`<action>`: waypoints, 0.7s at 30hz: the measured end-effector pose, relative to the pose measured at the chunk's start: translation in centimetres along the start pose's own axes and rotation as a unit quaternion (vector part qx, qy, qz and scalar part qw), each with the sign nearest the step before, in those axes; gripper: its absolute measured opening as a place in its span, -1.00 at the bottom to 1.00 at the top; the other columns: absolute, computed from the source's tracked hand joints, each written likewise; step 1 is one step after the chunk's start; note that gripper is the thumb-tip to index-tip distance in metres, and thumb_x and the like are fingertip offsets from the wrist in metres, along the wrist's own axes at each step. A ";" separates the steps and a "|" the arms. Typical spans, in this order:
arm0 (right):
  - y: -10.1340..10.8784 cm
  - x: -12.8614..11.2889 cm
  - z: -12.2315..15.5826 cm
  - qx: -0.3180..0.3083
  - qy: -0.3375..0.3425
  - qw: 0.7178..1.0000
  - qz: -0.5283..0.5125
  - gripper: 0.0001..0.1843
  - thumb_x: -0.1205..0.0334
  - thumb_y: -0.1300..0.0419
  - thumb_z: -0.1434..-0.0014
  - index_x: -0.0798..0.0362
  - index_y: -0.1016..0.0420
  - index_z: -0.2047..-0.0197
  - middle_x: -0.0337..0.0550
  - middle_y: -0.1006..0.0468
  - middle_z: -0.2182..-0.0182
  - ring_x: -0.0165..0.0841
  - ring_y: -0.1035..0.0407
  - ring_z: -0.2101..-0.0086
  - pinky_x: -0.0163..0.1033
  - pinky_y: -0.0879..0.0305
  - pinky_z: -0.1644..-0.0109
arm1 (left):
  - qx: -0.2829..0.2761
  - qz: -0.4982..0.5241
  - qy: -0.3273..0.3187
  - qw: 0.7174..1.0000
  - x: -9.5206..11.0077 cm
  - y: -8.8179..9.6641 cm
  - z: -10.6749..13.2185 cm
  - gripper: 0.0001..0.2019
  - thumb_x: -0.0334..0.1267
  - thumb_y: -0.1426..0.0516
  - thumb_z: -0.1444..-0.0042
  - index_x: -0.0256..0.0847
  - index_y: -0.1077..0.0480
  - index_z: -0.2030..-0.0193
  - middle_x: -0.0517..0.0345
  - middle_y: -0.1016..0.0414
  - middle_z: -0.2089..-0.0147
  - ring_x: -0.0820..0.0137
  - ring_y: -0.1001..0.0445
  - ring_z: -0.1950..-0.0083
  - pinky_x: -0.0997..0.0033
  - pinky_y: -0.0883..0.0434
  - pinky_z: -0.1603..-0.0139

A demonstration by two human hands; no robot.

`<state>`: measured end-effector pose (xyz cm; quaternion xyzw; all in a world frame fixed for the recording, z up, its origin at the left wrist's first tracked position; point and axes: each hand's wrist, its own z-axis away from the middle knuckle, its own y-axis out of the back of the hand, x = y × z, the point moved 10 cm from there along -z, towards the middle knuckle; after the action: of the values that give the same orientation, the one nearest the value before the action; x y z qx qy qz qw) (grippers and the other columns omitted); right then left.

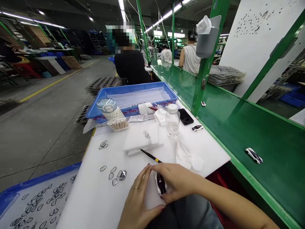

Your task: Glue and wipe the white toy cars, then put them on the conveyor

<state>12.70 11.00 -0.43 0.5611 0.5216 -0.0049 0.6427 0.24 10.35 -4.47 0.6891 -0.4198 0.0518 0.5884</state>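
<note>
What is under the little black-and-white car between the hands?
A white board lies beneath the car, between the left hand and right hand; the car's underside is hidden.

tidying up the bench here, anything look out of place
A black smartphone lying on the white board looks out of place, since it sits among the work supplies beside a water bottle.

Room log: we note grey concrete floor [45, 127] | yellow floor line [54, 82] at left | green conveyor bench [269, 165] along right | white pillar [252, 41], dark-pitted | strip lights [166, 14] overhead | dark shelving racks [95, 41] far off | blue bins [292, 100] beyond pillar
</note>
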 end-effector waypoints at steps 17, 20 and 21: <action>6.7 4.6 -12.3 0.093 -0.188 0.978 0.015 -0.64 0.01 -0.06 -0.37 0.10 -0.49 0.27 0.00 -0.61 0.25 -0.11 -0.49 0.12 -0.08 -0.32 0.05 | 0.032 0.067 0.084 0.994 2.4 1.0 -1.8 -0.54 -0.37 -0.27 0.11 -0.12 -0.53 -0.02 0.05 -0.59 -0.06 0.11 -0.53 -0.06 0.02 -0.45 -0.11; 7.2 2.1 -10.5 0.155 -0.089 0.976 -0.126 -0.73 0.05 -0.11 -0.33 0.05 -0.50 0.09 -0.06 -0.56 0.01 -0.23 -0.41 -0.05 -0.13 -0.29 -0.10 | 0.066 0.087 0.149 0.983 2.1 1.4 -2.2 -0.63 -0.35 -0.24 0.10 -0.12 -0.55 0.08 0.10 -0.62 0.03 0.13 -0.53 0.01 0.03 -0.43 -0.07; 7.4 1.2 -9.5 0.185 -0.052 0.962 -0.194 -0.76 0.09 -0.16 -0.30 0.02 -0.50 0.05 -0.10 -0.56 0.02 -0.27 -0.41 -0.04 -0.14 -0.29 -0.12 | 0.076 0.094 0.165 0.979 2.0 1.4 -2.3 -0.65 -0.34 -0.24 0.10 -0.11 -0.55 0.10 0.11 -0.62 0.06 0.14 -0.52 0.03 0.03 -0.42 -0.05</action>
<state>11.27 21.33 5.74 0.5569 0.5764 -0.2554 0.5407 1.59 11.33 -1.56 0.6715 -0.3742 0.2519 0.5879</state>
